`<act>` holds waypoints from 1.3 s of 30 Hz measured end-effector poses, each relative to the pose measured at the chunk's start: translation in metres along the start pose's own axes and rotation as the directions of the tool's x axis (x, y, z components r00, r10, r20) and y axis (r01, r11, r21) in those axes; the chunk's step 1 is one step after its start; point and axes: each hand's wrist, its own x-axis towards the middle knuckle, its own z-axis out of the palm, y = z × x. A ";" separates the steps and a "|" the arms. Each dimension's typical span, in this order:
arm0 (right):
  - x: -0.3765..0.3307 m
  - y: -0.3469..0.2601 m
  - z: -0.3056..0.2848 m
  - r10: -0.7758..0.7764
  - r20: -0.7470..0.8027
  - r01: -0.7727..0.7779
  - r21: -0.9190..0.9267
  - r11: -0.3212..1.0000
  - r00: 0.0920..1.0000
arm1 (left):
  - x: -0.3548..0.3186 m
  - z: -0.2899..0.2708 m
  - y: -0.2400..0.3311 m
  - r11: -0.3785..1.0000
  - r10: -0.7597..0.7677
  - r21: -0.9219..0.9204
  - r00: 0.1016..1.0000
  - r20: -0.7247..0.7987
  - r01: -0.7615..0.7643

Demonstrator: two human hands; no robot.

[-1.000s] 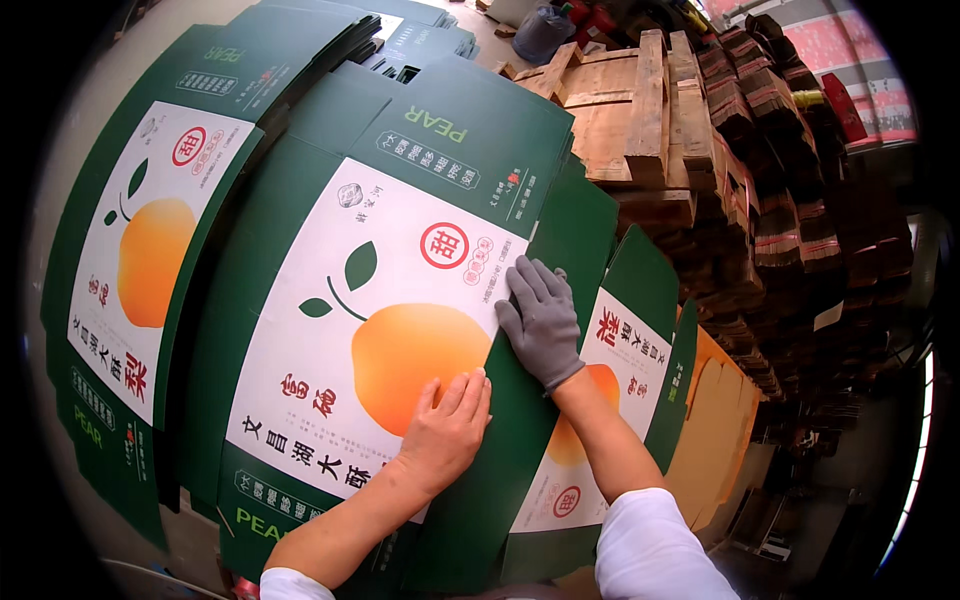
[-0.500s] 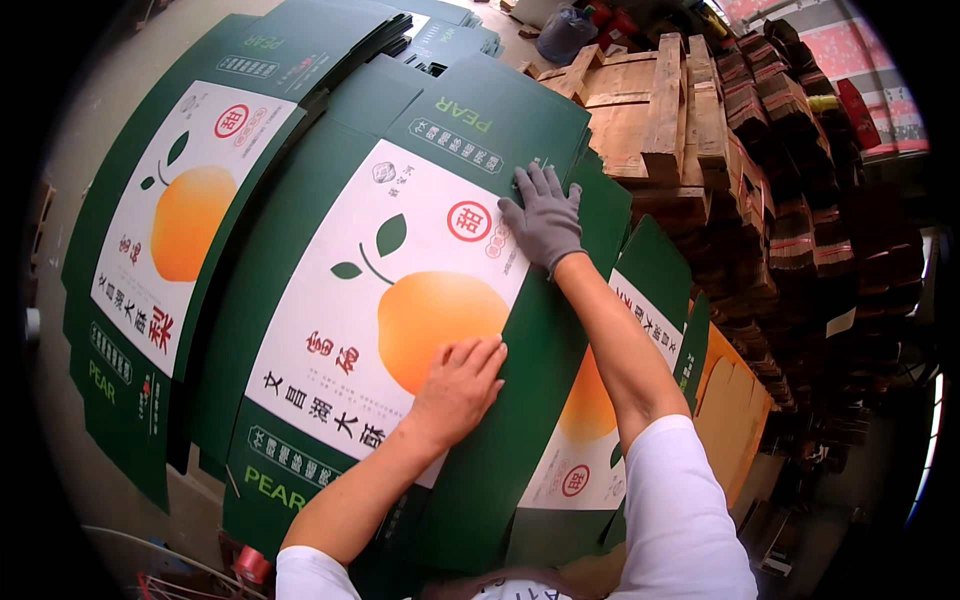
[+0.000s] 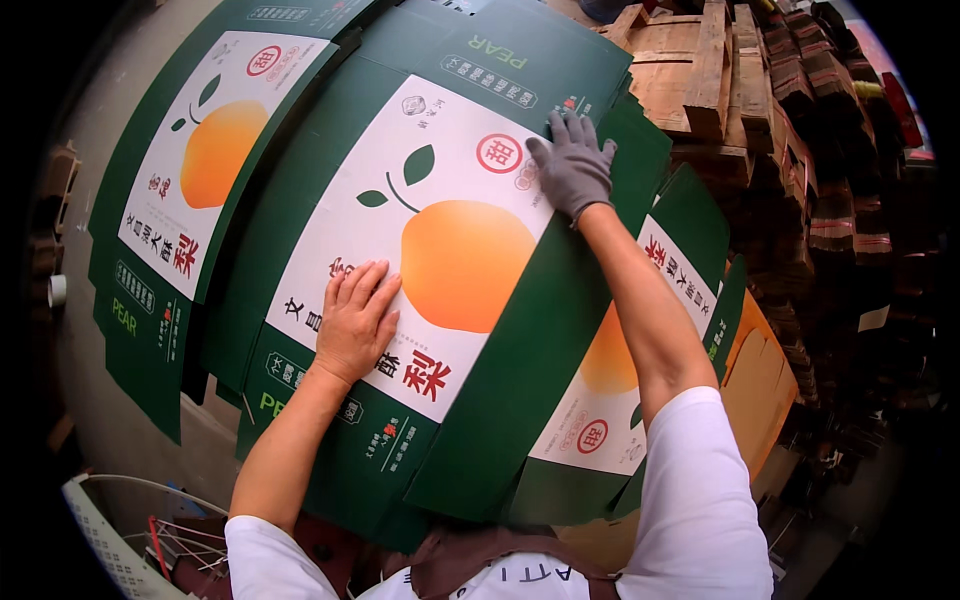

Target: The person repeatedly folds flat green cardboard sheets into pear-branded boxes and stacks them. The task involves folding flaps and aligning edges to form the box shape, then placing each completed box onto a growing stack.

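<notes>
A flat, unfolded green cardboard box [image 3: 468, 265] lies before me, with a white panel showing a large orange-yellow fruit and green leaves. My bare left hand [image 3: 357, 315] rests on the panel's left part beside the fruit, fingers extended and close to flat. My right hand [image 3: 575, 165], in a grey glove, lies with spread fingers on the upper right edge of the panel, where white meets the green side flap. Under my right forearm, the box's second printed panel [image 3: 590, 430] slopes off to the right.
Another flat green box [image 3: 200, 160], same print, lies to the left on a stack. Wooden pallets [image 3: 690, 75] stand at the upper right, with bundled cardboard stacks [image 3: 835, 170] beyond. Plain brown cardboard [image 3: 755, 380] sits at right. A wire-spoked object [image 3: 180, 545] is at lower left.
My left hand has slid left across the panel, from the fruit's lower edge to its left side. My right hand stays at the same spot on the box; the view has shifted.
</notes>
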 end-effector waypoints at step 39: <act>-0.279 -0.206 -0.033 0.026 0.131 -0.018 -0.063 0.998 0.991 | -0.147 -0.141 -0.202 0.910 -0.338 0.236 0.940 -0.050 0.340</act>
